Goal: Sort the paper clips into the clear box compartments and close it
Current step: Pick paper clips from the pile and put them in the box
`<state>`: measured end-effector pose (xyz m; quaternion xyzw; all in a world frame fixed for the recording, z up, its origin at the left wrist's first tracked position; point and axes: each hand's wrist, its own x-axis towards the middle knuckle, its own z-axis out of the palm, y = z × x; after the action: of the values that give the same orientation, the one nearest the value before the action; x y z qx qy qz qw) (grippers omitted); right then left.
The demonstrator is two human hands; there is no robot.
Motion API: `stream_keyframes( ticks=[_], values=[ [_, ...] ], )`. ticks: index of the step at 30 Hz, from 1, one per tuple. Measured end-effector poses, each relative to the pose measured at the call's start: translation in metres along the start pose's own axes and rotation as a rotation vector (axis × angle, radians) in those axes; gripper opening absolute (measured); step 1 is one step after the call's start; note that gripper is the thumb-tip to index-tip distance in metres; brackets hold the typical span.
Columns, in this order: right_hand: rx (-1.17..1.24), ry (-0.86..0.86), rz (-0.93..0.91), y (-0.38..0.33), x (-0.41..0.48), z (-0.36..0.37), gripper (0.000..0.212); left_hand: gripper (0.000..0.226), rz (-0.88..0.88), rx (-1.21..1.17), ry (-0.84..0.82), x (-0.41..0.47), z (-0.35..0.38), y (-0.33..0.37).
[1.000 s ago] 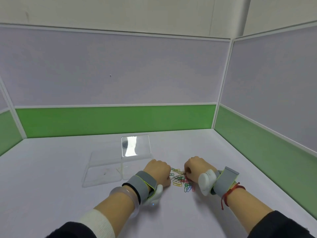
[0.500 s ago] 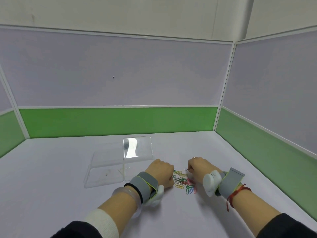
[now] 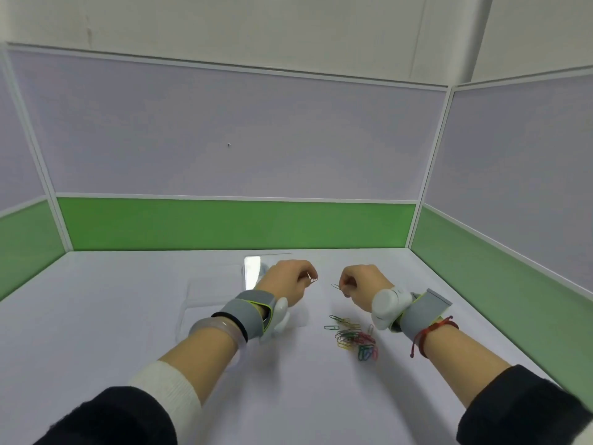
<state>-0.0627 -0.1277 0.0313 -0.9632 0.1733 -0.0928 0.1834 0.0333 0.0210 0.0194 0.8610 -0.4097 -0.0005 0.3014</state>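
Each paper clip is a light loop of bent wire. It is judged stiff enough to keep its shape, but small and slippery between the fingers. A single clip is best taken by a fingertip pinch across one rounded end, so that the rest of the loop hangs free and can be let go cleanly.

The left grip [image 3: 285,282] is held above the surface [image 3: 128,316] and is closed in a pinch on the first clip [image 3: 313,278]. The right grip [image 3: 362,287] is held likewise and pinches the second clip [image 3: 336,286] by one end. The two grips are near each other but apart.

The other clips lie on the surface in a loose multicoloured pile [image 3: 354,338], just beside the right wrist. Several overlap, so interlocking is to be expected, and a clip lifted from the heap may drag a neighbour with it. Outlying clips at the edge of the pile should be taken first.

The clear box [image 3: 208,297] lies open on the surface to the left of the pile, partly hidden behind the left wrist. Its lid [image 3: 253,273] catches a reflection at the far side. The compartments cannot be made out, and no clips are seen in the box. The box is judged light and rigid, and it is liable to slide when the lid is pressed shut, so it should be steadied with one grip.
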Motion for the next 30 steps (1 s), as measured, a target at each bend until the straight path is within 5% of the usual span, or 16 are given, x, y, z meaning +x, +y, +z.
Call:
stream_keyframes(
  ticks=[21,30],
  values=[
    [0.322,-0.104,-0.025,-0.085,0.028,0.032,0.018,0.018,-0.161,-0.101,0.060,-0.025,-0.044,-0.063],
    [0.204,-0.107,-0.069,-0.081,0.030,0.033,0.022,0.031,-0.116,-0.105,0.005,-0.025,-0.038,-0.065]
  ],
)
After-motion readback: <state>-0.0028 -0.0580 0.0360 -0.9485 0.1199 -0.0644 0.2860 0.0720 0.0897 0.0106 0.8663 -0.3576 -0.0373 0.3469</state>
